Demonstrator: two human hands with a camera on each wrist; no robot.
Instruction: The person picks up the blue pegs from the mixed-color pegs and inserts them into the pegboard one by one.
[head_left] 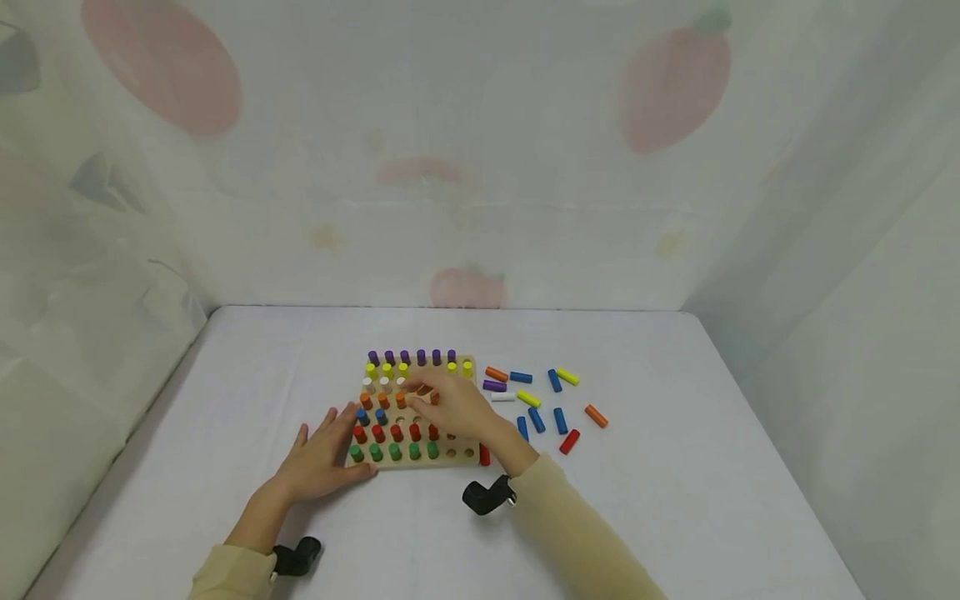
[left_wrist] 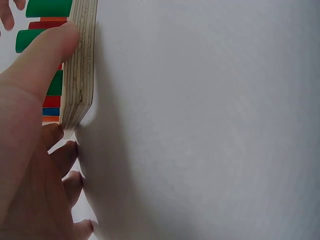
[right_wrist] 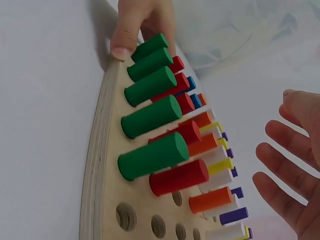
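Note:
A wooden pegboard (head_left: 442,464) carries upright pegs in rows of purple, yellow, white, orange, blue, red and green. My left hand (head_left: 318,462) is at its near left corner, fingers spread along the left side. The left wrist view shows the thumb (left_wrist: 67,40) touching the layered front edge. Over the middle rows is my right hand (head_left: 457,408), hiding part of the white, orange and blue rows. In the right wrist view its fingers (right_wrist: 280,170) are relaxed and apart, with no peg visible between them. Bare holes (right_wrist: 126,216) show at the end of the green row.
Right of the board lie loose pegs: several blue ones (head_left: 560,420), with orange (head_left: 596,416), yellow (head_left: 528,398), purple (head_left: 495,386), white (head_left: 503,397) and red (head_left: 569,442) among them. Another red peg (head_left: 484,455) lies by the board's right edge. A white cloth covers the table (head_left: 660,500).

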